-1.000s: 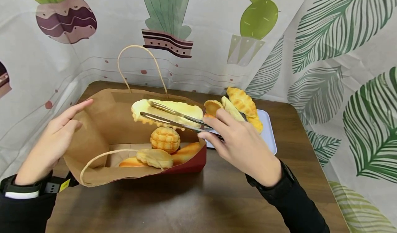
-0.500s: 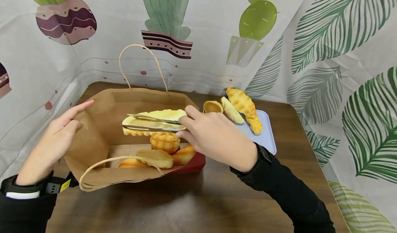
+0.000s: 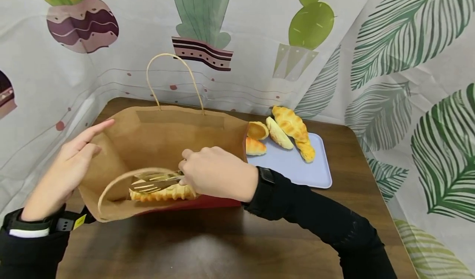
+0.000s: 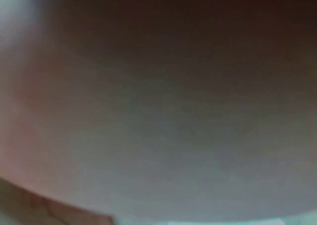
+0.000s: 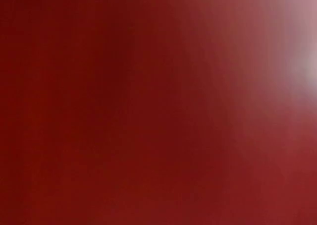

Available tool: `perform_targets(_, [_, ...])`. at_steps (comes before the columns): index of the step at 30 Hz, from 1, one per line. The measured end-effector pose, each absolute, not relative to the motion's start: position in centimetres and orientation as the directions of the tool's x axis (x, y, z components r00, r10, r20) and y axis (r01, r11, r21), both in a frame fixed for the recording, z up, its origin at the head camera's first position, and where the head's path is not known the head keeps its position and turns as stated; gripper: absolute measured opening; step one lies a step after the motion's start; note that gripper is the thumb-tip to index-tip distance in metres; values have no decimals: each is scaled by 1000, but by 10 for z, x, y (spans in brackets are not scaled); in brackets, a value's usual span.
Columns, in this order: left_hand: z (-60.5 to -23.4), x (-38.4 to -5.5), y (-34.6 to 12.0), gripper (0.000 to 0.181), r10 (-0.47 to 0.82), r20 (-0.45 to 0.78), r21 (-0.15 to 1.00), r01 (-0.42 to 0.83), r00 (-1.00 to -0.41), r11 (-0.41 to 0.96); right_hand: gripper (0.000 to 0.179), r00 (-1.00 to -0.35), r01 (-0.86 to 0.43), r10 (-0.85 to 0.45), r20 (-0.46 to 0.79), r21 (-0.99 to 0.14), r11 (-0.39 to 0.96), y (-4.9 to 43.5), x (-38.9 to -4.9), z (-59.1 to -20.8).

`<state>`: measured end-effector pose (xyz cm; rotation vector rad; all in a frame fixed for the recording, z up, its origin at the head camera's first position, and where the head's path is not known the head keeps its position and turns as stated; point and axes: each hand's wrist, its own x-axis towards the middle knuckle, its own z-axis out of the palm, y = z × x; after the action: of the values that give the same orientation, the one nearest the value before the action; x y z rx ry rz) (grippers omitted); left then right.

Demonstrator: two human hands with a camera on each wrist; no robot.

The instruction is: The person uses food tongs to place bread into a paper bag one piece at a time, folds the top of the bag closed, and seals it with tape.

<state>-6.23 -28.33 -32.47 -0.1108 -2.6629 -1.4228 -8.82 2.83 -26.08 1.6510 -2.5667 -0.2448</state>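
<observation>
In the head view, a brown paper bag [image 3: 185, 136] stands wide open with two rope handles. My left hand [image 3: 68, 165] holds its left rim, index finger stretched along the edge and thumb bent over it. Inside the bag's mouth, my right hand [image 3: 220, 173] grips metal tongs [image 3: 148, 185]. Their tips point left and lie over a long bread [image 3: 163, 194] with a ridged golden edge, low behind the bag's front wall. My right hand and the front wall hide the other breads in the bag. Both wrist views are blurred, the right one filled with red.
A pale blue tray [image 3: 297, 171] sits right of the bag. On it lie a croissant [image 3: 291, 124], a pale oblong bread [image 3: 279, 133], a hollow round pastry [image 3: 258, 130] and a small golden bun [image 3: 255, 147]. The front rope handle [image 3: 107, 194] arches across the bag's opening near the tongs.
My right hand has moved left and down into the bag, carrying the long bread in the tongs from above the opening to low inside. My left hand keeps its place on the rim.
</observation>
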Motion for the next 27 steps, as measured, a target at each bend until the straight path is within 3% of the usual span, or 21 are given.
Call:
perform_targets(5, [-324, -61, -278, 60, 7, 121, 816, 103, -993, 569, 28, -408, -911, -910, -79, 98, 400, 16, -92, -270])
perform_targets(18, [-326, -60, -281, 58, 14, 114, 804, 101, -993, 586, 28, -464, -877, -863, -199, -31, 479, 1, -104, -275])
perform_targets(27, [-323, -59, -277, 59, 4, 112, 806, 94, -994, 584, 27, -463, -886, -877, -129, 52, 460, 13, -99, -270])
